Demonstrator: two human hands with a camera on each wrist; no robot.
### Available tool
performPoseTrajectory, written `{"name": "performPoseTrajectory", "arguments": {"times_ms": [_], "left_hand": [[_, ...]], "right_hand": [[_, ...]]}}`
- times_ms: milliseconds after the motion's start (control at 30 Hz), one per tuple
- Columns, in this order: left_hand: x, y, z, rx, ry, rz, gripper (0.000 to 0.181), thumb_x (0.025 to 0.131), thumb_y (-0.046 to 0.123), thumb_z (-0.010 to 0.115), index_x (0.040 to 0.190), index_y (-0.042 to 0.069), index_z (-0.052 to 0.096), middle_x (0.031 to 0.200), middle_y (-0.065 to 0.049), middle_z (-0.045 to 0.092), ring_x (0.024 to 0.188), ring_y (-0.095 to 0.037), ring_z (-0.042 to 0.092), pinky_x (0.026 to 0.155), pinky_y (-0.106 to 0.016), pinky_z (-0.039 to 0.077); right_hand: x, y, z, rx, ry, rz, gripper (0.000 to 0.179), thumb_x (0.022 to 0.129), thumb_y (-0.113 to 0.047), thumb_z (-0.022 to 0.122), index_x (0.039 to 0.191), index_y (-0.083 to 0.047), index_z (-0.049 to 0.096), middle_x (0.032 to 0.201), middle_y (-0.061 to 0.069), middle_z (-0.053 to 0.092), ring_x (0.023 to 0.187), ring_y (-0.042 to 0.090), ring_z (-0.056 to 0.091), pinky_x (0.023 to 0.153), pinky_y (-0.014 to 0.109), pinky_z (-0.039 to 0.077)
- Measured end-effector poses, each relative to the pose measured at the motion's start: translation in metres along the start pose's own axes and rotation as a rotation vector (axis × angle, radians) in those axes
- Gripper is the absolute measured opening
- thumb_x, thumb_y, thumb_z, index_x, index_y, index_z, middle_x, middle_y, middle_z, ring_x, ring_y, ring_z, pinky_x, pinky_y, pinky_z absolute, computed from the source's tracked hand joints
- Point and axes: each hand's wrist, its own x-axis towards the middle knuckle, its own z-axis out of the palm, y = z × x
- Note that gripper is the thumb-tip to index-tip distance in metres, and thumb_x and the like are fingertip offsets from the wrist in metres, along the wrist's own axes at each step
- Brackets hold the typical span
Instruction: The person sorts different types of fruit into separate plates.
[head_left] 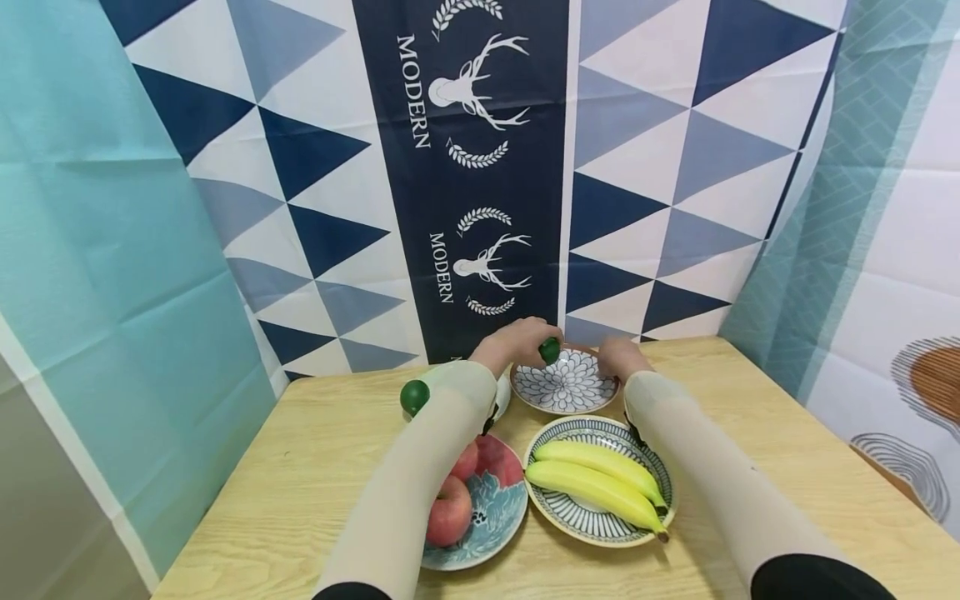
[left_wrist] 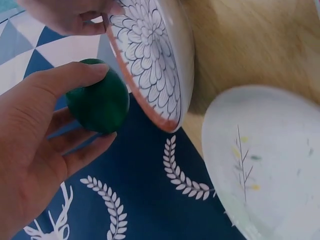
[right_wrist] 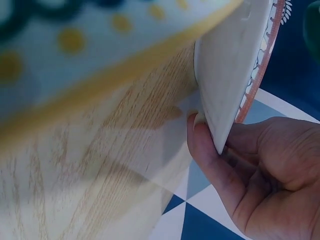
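Note:
My left hand [head_left: 522,342] grips a dark green, smooth, rounded fruit [left_wrist: 102,100], its exact kind unclear, with the thumb on one side and fingers on the other. It is held beside the rim of a plate with a blue-line petal pattern and brown rim [head_left: 566,383], apart from the petals' surface. At that plate's right side, my right hand [right_wrist: 280,165] pinches the rim between thumb and fingers. Whether the plate is raised off the table is hard to tell. A second dark green fruit [head_left: 415,397] shows left of my left forearm, partly covered by the sleeve.
Two yellow bananas [head_left: 600,483] lie in a striped plate [head_left: 555,521] in front. Beside it, red apples [head_left: 450,512] sit on a blue-and-red plate [head_left: 498,533], partly behind my left forearm. A white plate with a twig pattern [left_wrist: 270,150] is mostly hidden. Patterned cloth [head_left: 487,167] hangs behind the table.

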Motion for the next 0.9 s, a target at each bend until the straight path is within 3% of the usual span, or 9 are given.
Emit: {"name": "performPoseTrajectory", "arguments": {"times_ms": [367, 600, 900], "left_hand": [[0.022, 0.010, 0.016, 0.000, -0.012, -0.027, 0.045, 0.094, 0.014, 0.080, 0.136, 0.021, 0.068, 0.124, 0.002, 0.068, 0.109, -0.014, 0.059, 0.095, -0.029, 0.051], [0.023, 0.011, 0.031, -0.032, -0.036, -0.032, 0.063, 0.095, 0.003, 0.075, 0.152, 0.026, 0.060, 0.143, 0.004, 0.064, 0.125, -0.013, 0.057, 0.100, -0.027, 0.049], [0.027, 0.013, 0.036, -0.013, -0.025, -0.049, 0.061, 0.095, 0.002, 0.075, 0.151, 0.020, 0.060, 0.144, -0.001, 0.063, 0.131, -0.018, 0.056, 0.106, -0.031, 0.048]], "right_hand": [[-0.004, -0.005, -0.004, 0.047, -0.013, 0.030, 0.014, 0.095, -0.006, 0.075, 0.091, 0.007, 0.073, 0.103, 0.025, 0.070, 0.091, 0.033, 0.061, 0.088, 0.045, 0.055], [0.002, -0.005, 0.005, 0.026, 0.006, 0.004, 0.014, 0.094, -0.006, 0.076, 0.094, 0.008, 0.073, 0.094, 0.019, 0.069, 0.088, 0.032, 0.062, 0.088, 0.046, 0.056], [0.005, 0.000, 0.006, 0.033, 0.014, 0.023, 0.015, 0.093, -0.006, 0.078, 0.095, 0.007, 0.073, 0.090, 0.017, 0.068, 0.087, 0.032, 0.062, 0.089, 0.047, 0.056]]}}
